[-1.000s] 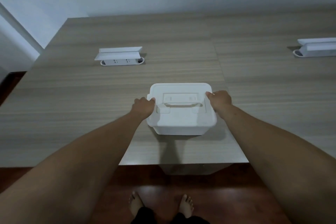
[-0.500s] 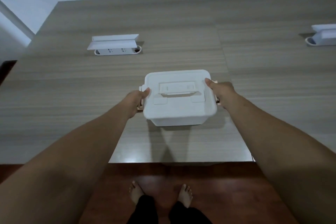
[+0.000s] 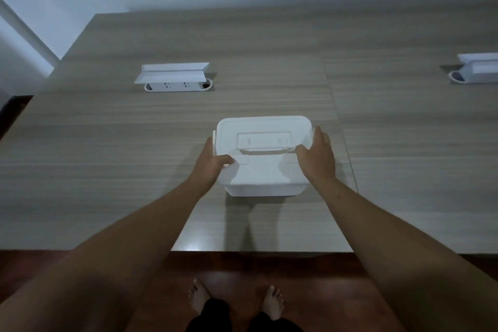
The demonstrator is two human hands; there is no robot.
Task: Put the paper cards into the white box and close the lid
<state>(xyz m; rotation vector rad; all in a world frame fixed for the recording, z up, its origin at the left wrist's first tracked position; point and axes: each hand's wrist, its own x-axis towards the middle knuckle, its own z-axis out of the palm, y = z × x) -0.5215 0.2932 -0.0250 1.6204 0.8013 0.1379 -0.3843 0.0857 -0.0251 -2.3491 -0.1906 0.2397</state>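
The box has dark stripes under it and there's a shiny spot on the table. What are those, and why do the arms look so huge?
Head view: dim light; the box casts shadows toward the table edge. Head view: the pale spot at that edge is glare. Head view: the wide-angle lens stretches the forearms near the bottom corners, while the left hand and right hand look ordinary.

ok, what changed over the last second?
Both hands moved from the box's side latches up onto the lid: the left hand rests on its left front, the right hand on its right edge. The white box stays closed in the same spot on the table; no cards visible.
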